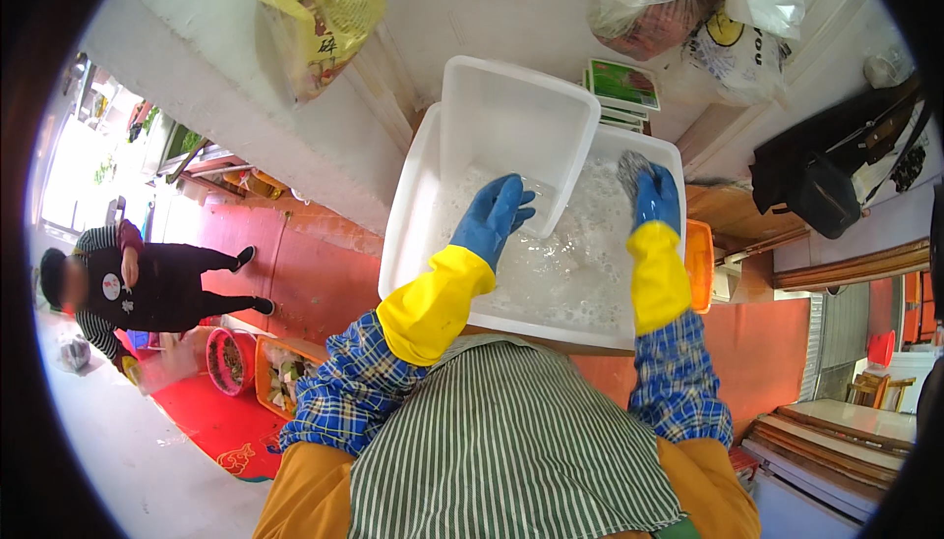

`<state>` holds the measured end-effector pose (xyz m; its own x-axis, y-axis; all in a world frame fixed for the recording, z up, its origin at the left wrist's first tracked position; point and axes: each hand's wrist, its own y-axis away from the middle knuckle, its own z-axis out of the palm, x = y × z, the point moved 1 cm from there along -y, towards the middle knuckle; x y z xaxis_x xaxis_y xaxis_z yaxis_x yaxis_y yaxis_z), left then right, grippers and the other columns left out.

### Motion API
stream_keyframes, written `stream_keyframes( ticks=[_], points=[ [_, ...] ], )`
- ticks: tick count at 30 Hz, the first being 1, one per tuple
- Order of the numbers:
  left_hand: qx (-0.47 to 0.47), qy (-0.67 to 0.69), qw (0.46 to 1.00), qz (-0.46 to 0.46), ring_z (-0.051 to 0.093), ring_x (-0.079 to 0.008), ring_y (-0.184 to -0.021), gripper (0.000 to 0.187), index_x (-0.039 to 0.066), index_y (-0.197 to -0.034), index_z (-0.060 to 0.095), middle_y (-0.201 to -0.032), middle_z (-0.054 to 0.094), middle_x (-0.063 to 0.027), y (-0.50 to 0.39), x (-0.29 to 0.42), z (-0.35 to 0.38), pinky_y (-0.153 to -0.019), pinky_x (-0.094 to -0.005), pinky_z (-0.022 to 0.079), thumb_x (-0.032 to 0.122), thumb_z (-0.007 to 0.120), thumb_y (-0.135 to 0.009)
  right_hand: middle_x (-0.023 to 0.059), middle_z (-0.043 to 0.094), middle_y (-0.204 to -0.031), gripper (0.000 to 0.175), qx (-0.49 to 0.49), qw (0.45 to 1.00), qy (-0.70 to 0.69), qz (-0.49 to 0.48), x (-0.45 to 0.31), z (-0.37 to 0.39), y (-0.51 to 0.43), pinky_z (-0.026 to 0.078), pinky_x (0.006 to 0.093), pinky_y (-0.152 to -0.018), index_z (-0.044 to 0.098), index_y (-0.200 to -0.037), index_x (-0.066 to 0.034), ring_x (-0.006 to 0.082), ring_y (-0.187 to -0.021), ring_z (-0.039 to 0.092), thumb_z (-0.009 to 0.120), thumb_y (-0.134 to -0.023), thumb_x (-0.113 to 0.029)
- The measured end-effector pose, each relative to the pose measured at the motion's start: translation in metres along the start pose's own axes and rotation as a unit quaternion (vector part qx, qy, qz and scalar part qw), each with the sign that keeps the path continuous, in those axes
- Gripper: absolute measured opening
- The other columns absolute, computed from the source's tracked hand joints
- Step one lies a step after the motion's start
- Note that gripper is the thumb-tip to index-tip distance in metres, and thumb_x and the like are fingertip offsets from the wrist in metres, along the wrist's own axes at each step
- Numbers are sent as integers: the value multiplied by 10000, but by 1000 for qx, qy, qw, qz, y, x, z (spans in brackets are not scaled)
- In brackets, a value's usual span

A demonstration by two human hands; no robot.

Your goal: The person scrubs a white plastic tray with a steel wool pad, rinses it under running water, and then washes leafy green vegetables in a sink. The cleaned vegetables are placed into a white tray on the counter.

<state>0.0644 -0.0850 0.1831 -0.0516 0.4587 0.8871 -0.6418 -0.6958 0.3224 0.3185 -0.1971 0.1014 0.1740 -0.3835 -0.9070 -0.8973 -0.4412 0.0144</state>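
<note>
A large white plastic tub (413, 244) of soapy water (568, 281) stands before me. A smaller white plastic bin (516, 111) is tilted inside it, its lower part among the suds. My left hand (493, 216), in a blue rubber glove with a yellow cuff, is over the bin's near part with fingers apart; no grip on the bin shows, and whether it touches is unclear. Near the tub's right wall, my right hand (656, 196), gloved the same way, is closed on a grey mesh scourer (632, 169).
Green printed packets (624, 86) lie behind the tub, and an orange container (698, 266) is at its right. Plastic bags (649, 8) hang on the wall, as does a yellow bag (321, 15). At left, another person (155, 284) stands near a pink-red bucket (230, 362) and an orange crate (276, 377).
</note>
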Motion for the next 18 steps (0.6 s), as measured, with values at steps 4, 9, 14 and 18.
stream_keyframes(
  ticks=[4,9,14,18],
  points=[
    [17,-25,999,-36,576,-275,-1220,579,67,-1420,463,-1371,553,-174,-10,-20,-4,-1072,-354,437,437,577,-990,152,633,-1283,396,-145,947,-285,6,15,54,-45,464,343,-1047,575,-1306,-4,287,-1139,629,495,-1009,-254],
    [38,-74,996,27,574,-262,-1216,549,85,-1423,478,-1364,561,-159,-24,-22,-29,-1071,-351,439,422,566,-999,180,628,-1280,358,-305,770,-559,40,-1,86,-36,487,391,-1046,564,-1288,49,300,-1152,625,478,-976,-104],
    [23,-19,1000,4,574,-262,-1219,556,94,-1429,471,-1370,560,-157,-23,-24,-46,-1069,-350,442,434,562,-999,159,659,-1205,299,-325,845,-425,4,-37,81,-33,521,360,-992,587,-1227,41,258,-1066,664,496,-978,-97],
    [1,68,997,-24,570,-265,-1235,603,111,-1437,460,-1375,561,-151,-26,-9,-46,-1087,-383,431,522,504,-998,123,708,-1067,220,-344,848,-401,-42,-61,73,10,558,333,-869,655,-1138,-15,216,-938,689,556,-950,-74]
  ],
)
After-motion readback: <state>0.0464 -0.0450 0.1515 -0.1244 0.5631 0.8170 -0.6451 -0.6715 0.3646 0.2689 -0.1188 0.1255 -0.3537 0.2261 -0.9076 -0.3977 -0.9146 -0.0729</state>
